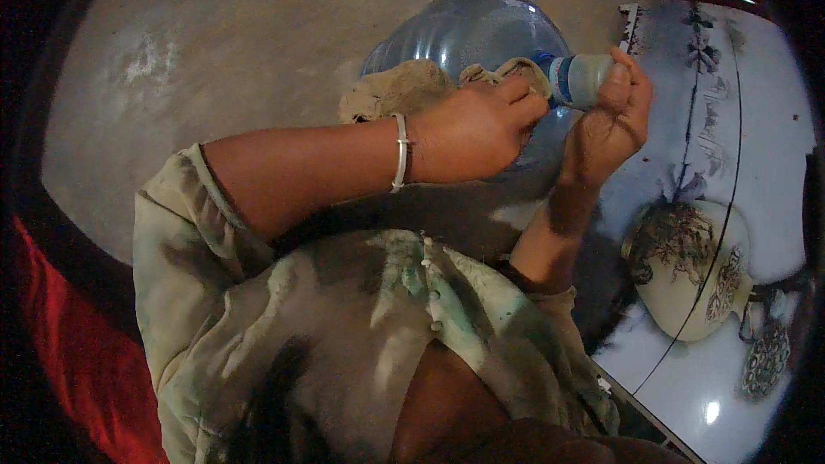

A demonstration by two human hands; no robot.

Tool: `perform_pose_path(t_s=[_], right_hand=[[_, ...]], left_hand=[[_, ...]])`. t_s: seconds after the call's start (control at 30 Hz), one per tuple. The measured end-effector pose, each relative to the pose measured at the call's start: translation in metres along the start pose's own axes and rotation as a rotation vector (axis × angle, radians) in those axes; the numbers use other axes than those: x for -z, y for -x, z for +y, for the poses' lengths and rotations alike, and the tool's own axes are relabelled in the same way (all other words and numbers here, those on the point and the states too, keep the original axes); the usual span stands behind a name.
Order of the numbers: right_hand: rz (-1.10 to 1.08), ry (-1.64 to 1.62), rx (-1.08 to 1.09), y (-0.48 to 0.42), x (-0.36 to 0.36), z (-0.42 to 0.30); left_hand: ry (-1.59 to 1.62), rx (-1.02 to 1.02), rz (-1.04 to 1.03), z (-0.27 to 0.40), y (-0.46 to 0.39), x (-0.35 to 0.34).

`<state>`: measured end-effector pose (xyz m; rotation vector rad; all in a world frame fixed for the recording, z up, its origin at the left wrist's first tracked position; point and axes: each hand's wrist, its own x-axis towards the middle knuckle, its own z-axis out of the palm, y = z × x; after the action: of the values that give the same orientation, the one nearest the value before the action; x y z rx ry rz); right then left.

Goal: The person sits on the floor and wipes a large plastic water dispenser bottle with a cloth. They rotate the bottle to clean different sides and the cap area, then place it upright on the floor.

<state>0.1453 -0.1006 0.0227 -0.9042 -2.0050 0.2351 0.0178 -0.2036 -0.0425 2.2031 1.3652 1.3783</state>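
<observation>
A large blue translucent water jug (477, 26) stands or lies on the floor before me; its exact pose is unclear. My left hand (483, 129), with a pale bangle at the wrist, grips a tan cloth (399, 90) bunched against the jug near its neck. Just right of it is the blue neck area (562, 77), ringed by a light band. My right hand (619, 103) has its fingers round the far end of a pale, cloudy cylindrical piece (588, 80), which lines up with that neck; whether it is a cap or a small container is unclear.
A bare grey-brown floor (225, 45) spreads beyond my left arm. On the right is a glossy white panel (773, 206) with dark plant patterns, a vase-like shape and a thin dark line across it. Red fabric (77, 348) lies at the lower left.
</observation>
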Motion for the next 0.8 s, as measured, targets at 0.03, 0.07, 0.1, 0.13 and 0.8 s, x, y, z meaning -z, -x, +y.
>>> perform_pose_path(t_s=[0.03,0.07,0.1,0.13,0.8], right_hand=[[-0.033,0.04,-0.045,0.002,0.003,-0.01],[-0.066,0.079,-0.09,0.003,0.004,-0.019],[-0.095,0.196,-0.124,0.0,0.002,-0.028],[-0.126,0.313,-0.157,-0.002,0.001,-0.036],[-0.571,-0.59,-0.071,-0.022,0.043,0.009]], left_hand=[[0.029,0.019,0.016,0.0,0.0,0.0],[0.058,0.039,0.032,0.0,-0.001,0.001],[0.086,0.062,0.045,0.001,-0.002,0.003],[0.06,0.051,0.049,0.001,-0.002,0.004],[-0.053,0.399,0.303,-0.039,-0.011,0.07]])
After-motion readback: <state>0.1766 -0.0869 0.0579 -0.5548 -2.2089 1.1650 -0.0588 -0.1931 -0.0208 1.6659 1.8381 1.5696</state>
